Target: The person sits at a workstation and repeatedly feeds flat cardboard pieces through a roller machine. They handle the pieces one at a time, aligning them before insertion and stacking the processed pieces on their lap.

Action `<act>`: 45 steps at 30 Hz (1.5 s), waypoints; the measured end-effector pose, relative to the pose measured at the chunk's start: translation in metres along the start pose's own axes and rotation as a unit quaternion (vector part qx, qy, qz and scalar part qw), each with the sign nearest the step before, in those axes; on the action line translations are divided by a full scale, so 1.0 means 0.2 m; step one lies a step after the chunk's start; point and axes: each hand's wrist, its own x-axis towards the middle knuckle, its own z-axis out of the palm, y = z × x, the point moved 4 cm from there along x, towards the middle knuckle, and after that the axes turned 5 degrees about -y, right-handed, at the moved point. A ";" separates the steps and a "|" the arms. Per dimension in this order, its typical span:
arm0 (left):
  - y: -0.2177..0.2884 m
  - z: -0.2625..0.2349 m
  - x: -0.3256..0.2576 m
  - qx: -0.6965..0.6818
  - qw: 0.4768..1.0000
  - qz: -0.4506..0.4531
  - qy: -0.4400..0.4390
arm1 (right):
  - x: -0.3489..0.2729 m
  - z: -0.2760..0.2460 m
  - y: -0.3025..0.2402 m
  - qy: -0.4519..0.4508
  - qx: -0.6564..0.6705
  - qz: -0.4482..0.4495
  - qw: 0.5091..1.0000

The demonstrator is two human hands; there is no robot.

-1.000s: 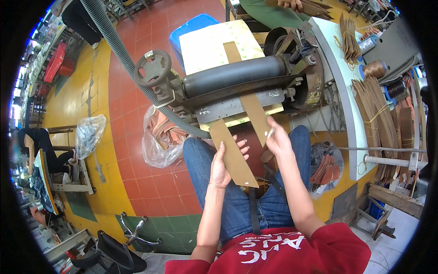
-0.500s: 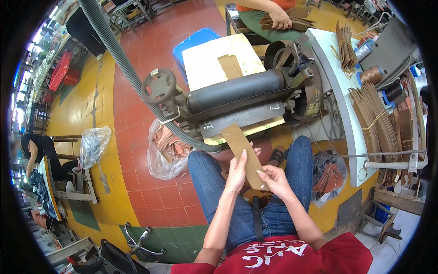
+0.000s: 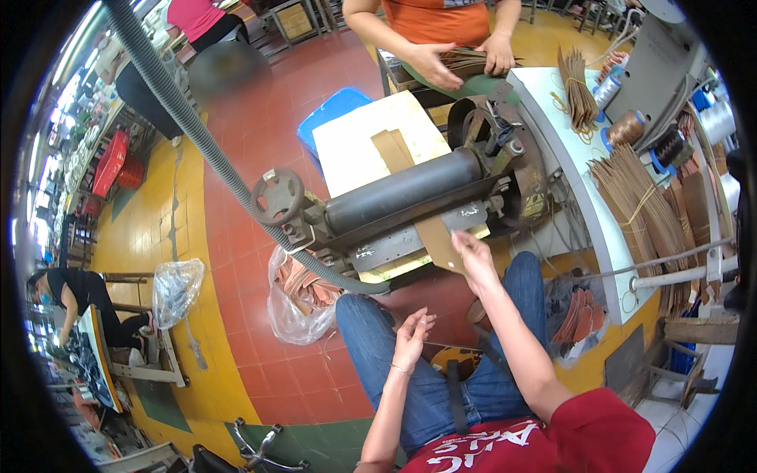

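Note:
A flat brown strip of leather-like material (image 3: 434,243) lies with its far end on the metal feed plate (image 3: 386,251) of a roller machine (image 3: 406,185). At the strip's right edge, near its close end, my right hand (image 3: 475,262) has its fingers closed on it. My left hand (image 3: 411,340) hovers above my left thigh with loosely curled, slightly parted fingers and nothing visible in them. Behind the dark roller, more brown strips (image 3: 392,150) rest on a pale yellow board (image 3: 339,150).
A handwheel (image 3: 277,197) and grey hose (image 3: 169,87) flank the machine's left. A bag of reddish pieces (image 3: 303,292) sits on the floor. Bundled strips (image 3: 631,197) and thread spools (image 3: 627,128) crowd the right table (image 3: 544,87). Across from me, a person in orange (image 3: 438,31) handles strips.
The strip has moved forward onto the feed plate with my right hand. My left hand has let go and drawn back. The person opposite has come further into view, both hands showing.

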 end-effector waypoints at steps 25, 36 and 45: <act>0.01 0.21 -0.02 0.158 0.984 0.005 -0.085 | -0.79 -0.66 -0.21 0.047 -0.096 -0.045 0.993; 0.47 0.97 -0.08 0.430 0.825 0.312 -0.192 | -1.13 -0.84 -0.47 0.078 -0.333 -0.160 0.926; 0.30 1.11 -0.01 0.506 0.790 0.288 -0.194 | -1.02 -0.97 -0.07 0.093 -0.518 -0.156 0.836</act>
